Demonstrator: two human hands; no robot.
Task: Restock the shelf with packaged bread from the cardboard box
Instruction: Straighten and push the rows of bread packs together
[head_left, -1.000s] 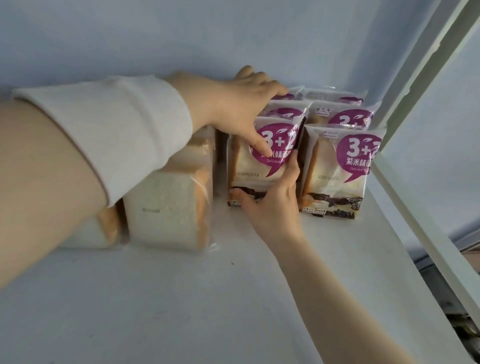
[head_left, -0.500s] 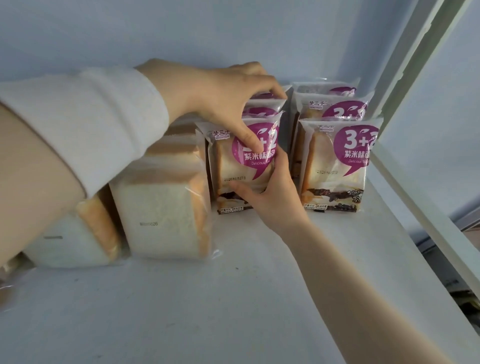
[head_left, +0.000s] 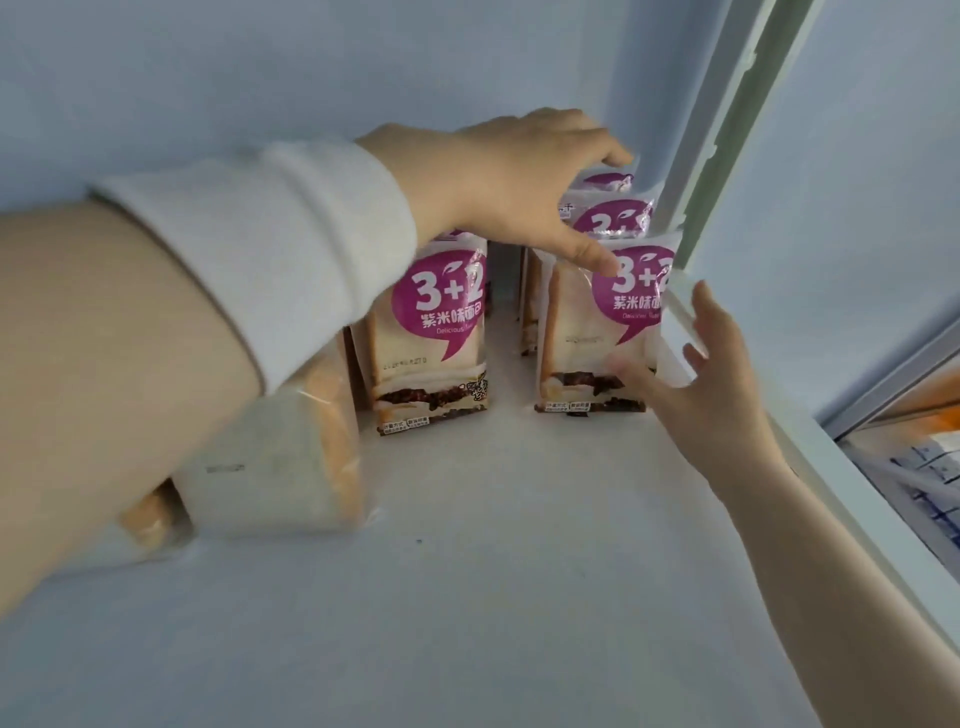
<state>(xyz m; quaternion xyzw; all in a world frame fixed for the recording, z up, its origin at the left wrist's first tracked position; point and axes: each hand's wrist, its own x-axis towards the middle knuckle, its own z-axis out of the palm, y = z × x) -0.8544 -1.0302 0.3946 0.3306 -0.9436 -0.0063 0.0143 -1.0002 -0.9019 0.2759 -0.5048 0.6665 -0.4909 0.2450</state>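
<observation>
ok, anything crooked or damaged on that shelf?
No damage or spills visible. The front purple-label bread packs and stand upright but not flush, with a gap between the rows. The clear-wrapped white loaf sits angled, partly hidden by the left sleeve.

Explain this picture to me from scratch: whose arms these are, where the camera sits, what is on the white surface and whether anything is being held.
There is no machine here. A person wears one camera on the head, looking forward and down, so you see that person's own arms reaching into a white shelf.

The left hand, with a white sleeve pushed up the arm, reaches over the row at the far right, its thumb on the front purple-labelled bread pack. The right hand is open, fingers spread, its thumb at that pack's lower corner. Neither hand grips or lifts anything.

Another purple-labelled pack stands to the left, apart from the first. More packs stand behind. Plain bread in clear wrapping is at the left, partly hidden by the arm.
</observation>
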